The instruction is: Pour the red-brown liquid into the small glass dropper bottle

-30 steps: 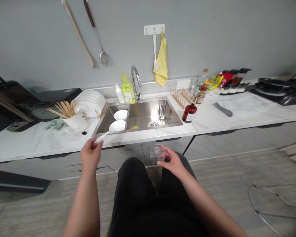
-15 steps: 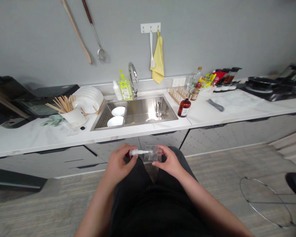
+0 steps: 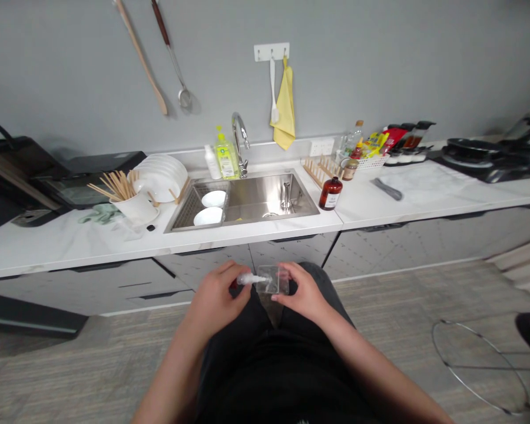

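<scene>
So here's what I'm looking at: both hands are out in front of the sink (image 3: 265, 197), held low over a pair of black pants (image 3: 265, 365), well below the counter edge. The left hand (image 3: 214, 300) has its fingers closed in a tight pinch on a white tube (image 3: 251, 279), which points sideways toward the other hand. There's a tiny bit of red by those fingers, but it's too small to say what it is. The right hand (image 3: 304, 291) is partly open, with its fingers curled around the side of a clear plastic box (image 3: 274, 280) and gripping it. The tip of the tube is right at the box, though I can't tell if it's inside or just in front. Up on the counter, the sink has a wire rack on its left side with two white bowls (image 3: 208, 216) in it. Behind the sink are a faucet (image 3: 239, 138) and a bottle of yellow-green dish soap (image 3: 227, 158). Left of the sink you've got a stack of white plates (image 3: 163, 179) and a white cup (image 3: 136, 210) full of chopsticks, and right of it there's a brown bottle (image 3: 330, 194) beside a wooden dish rack (image 3: 318, 171). A yellow towel (image 3: 285, 109) hangs on the wall above the sink.
</scene>
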Available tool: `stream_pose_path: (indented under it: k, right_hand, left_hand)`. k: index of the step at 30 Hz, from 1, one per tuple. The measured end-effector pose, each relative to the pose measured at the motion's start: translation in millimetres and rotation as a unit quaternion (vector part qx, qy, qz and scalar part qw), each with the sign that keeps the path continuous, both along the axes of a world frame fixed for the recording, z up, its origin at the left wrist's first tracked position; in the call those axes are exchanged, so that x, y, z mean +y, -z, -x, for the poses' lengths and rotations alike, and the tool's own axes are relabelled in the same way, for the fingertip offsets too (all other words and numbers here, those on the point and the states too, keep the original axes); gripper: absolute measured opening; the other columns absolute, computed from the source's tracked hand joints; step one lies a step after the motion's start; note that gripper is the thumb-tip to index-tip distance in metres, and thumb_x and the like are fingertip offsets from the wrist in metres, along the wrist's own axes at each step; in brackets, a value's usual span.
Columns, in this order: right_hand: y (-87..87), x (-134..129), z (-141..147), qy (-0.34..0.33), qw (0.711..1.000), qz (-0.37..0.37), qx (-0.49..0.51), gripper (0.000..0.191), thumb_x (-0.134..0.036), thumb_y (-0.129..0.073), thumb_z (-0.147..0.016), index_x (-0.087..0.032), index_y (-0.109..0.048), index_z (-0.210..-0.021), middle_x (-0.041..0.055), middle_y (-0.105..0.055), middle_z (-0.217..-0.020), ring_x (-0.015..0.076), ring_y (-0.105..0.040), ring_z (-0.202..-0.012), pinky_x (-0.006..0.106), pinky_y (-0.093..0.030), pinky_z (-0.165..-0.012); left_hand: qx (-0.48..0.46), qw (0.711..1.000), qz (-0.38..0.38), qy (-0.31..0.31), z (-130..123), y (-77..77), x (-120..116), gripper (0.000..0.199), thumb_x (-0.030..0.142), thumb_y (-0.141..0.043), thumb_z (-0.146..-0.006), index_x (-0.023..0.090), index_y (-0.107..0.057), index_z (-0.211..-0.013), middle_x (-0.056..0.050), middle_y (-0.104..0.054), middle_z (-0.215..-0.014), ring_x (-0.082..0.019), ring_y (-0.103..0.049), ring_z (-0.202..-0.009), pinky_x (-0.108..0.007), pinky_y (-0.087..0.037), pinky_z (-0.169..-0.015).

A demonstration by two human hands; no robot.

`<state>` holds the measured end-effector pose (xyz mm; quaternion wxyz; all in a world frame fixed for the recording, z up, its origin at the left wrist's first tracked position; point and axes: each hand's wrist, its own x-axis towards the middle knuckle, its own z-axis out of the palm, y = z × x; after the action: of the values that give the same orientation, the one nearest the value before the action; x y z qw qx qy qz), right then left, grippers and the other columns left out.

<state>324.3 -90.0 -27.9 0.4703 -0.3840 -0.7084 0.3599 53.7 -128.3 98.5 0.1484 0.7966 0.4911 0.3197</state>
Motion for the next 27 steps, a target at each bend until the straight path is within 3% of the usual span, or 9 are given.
stream_pose_path:
  k: [4,8,11,15,17,19,21,24,27]
  right_hand:
    - [-10.7,-8.7,6.2,-0.003,1.0,-0.01,-0.028,0.08,-0.022,-0.103,-0.075,-0.029,-0.07,-0.148,0.0123,-0.075,-0.141,0.0333,-0.08,-0.122,0.051,-0.069,-0.106]
    - [-4.8,-12.0,11.3,0.009,1.0,-0.007,-0.016,0.079,-0.023,-0.103,-0.074,-0.028,-0.07,-0.145,0.0115,-0.075,-0.137,0.0328,-0.081,-0.119,0.051,-0.07,-0.104]
    - [1.8,-11.6,12.3,0.016,1.0,0.007,0.008,0.078,-0.022,-0.102,-0.075,-0.028,-0.07,-0.145,0.0111,-0.074,-0.136,0.0317,-0.081,-0.117,0.05,-0.071,-0.103]
    - [5.5,-10.3,10.9,0.034,0.999,0.022,0.035,0.072,-0.023,-0.101,-0.077,-0.028,-0.07,-0.142,0.0105,-0.074,-0.134,0.0307,-0.083,-0.112,0.049,-0.071,-0.101]
    - [6.2,-10.0,9.6,0.037,0.998,0.021,0.035,0.071,-0.024,-0.101,-0.077,-0.028,-0.071,-0.141,0.0104,-0.074,-0.135,0.0307,-0.083,-0.113,0.049,-0.071,-0.101]
    - [6.9,-9.9,8.4,0.037,0.999,0.021,0.027,0.073,-0.024,-0.101,-0.077,-0.029,-0.07,-0.143,0.0107,-0.073,-0.137,0.0304,-0.083,-0.112,0.049,-0.071,-0.1]
    - [7.3,-9.9,7.5,0.038,0.999,0.022,0.017,0.075,-0.024,-0.101,-0.077,-0.029,-0.07,-0.144,0.0111,-0.073,-0.138,0.0299,-0.083,-0.111,0.048,-0.071,-0.099]
    - [5.8,-10.2,6.9,0.041,0.999,0.02,0.009,0.074,-0.024,-0.102,-0.075,-0.029,-0.071,-0.142,0.0106,-0.074,-0.136,0.0296,-0.082,-0.11,0.048,-0.071,-0.099]
    - [1.7,-11.3,6.7,0.034,0.999,0.017,0.008,0.072,-0.024,-0.101,-0.076,-0.028,-0.072,-0.142,0.0103,-0.075,-0.134,0.0296,-0.081,-0.11,0.048,-0.07,-0.1]
  left_hand:
    - [0.04,0.997,0.056,0.031,-15.5,12.4,4.3,0.027,0.02,-0.071,-0.103,0.026,-0.08,-0.128,-0.004,-0.076,-0.107,-0.021,-0.073,-0.089,-0.035,-0.058,-0.083]
    - [0.041,0.999,0.024,0.011,-25.1,32.8,11.9,0.028,0.034,-0.067,-0.112,0.023,-0.08,-0.135,-0.009,-0.078,-0.112,-0.026,-0.078,-0.099,-0.041,-0.063,-0.09]
    - [0.026,0.999,-0.01,0.017,-28.1,46.3,14.6,0.032,0.031,-0.061,-0.114,0.023,-0.078,-0.14,-0.011,-0.078,-0.116,-0.028,-0.078,-0.105,-0.044,-0.066,-0.096]
    - [-0.027,0.998,-0.043,0.041,-28.7,59.9,12.2,0.066,0.014,-0.062,-0.106,0.03,-0.054,-0.17,-0.013,-0.074,-0.148,-0.03,-0.073,-0.136,-0.05,-0.062,-0.116]
    - [-0.057,0.997,-0.044,0.017,-28.0,65.3,11.5,0.079,0.015,-0.069,-0.101,0.03,-0.044,-0.175,-0.014,-0.069,-0.157,-0.032,-0.071,-0.14,-0.053,-0.062,-0.118]
    - [-0.075,0.996,-0.033,-0.025,-27.4,68.8,11.9,0.074,0.021,-0.076,-0.098,0.027,-0.051,-0.168,-0.014,-0.074,-0.146,-0.032,-0.076,-0.126,-0.052,-0.066,-0.108]
    - [-0.068,0.997,-0.019,-0.015,-27.4,69.6,11.8,0.055,0.014,-0.07,-0.098,0.027,-0.065,-0.152,-0.011,-0.078,-0.133,-0.03,-0.077,-0.118,-0.05,-0.067,-0.105]
    - [-0.038,0.997,-0.01,0.071,-29.0,65.4,8.7,0.07,-0.002,-0.055,-0.089,0.028,-0.068,-0.151,-0.012,-0.071,-0.153,-0.03,-0.068,-0.145,-0.054,-0.057,-0.125]
    - [-0.024,0.998,-0.017,0.054,-30.9,59.3,5.1,0.075,0.006,-0.065,-0.091,0.025,-0.058,-0.163,-0.016,-0.063,-0.164,-0.035,-0.06,-0.154,-0.059,-0.052,-0.131]
